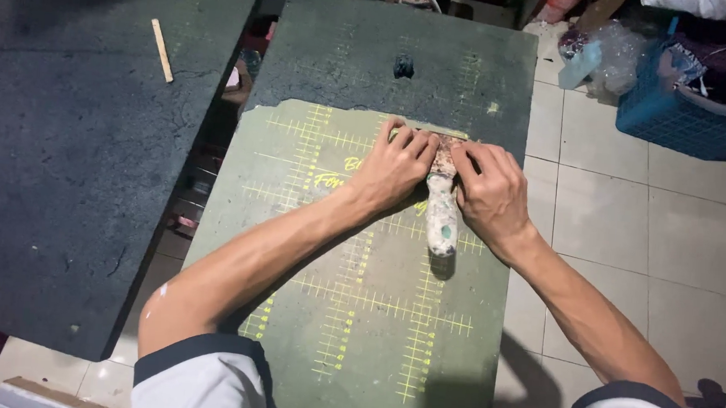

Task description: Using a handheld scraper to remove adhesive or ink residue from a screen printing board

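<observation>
Both hands press a scraper flat against the green platen.
Left hand (pixel 394 168) and right hand (pixel 488 191) fingers bear down on the scraper (pixel 442 205) blade; stiff, light, paint-crusted, best gripped by its handle on the platen (pixel 356 313).

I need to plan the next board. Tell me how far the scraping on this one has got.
Done: the near part of the green board is bare, its yellow grid lines showing. In hand: the left hand and right hand press the scraper flat at the edge of the dark coating. Left: the far part under that coating, and the wholly dark board beside it.
</observation>
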